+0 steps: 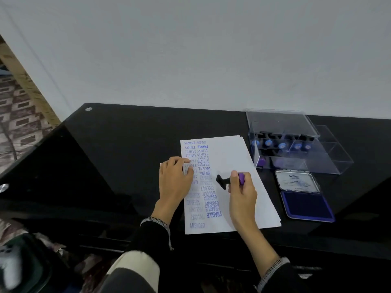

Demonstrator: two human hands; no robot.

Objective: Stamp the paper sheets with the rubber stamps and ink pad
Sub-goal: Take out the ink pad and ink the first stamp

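Seeing the right hand point(241, 192) curled around a rubber stamp point(229, 180) by its purple handle; the black base points left and sits tilted over the blank middle of the paper sheets point(230, 157). I can't tell whether the base touches the paper. Left hand point(174, 179) lies palm-down on the left edge of the stack, fingers loosely bent, fingertips on the stamped column. The top sheet carries two columns of blue impressions down its left side: SAMPLE, FRAGILE, AIR MAIL, FAX OUT, AMENDED, some upside down, some faint. Sheets are slightly fanned, on the black table point(127, 144). The ink pad point(306, 205) lies open just right of the stack, blue pad nearest me, lid with its label folded back. Behind it, against the wall, is a clear plastic box point(296, 153), lid up, holding more stamps point(282, 145) in a row, with blue round ends showing.
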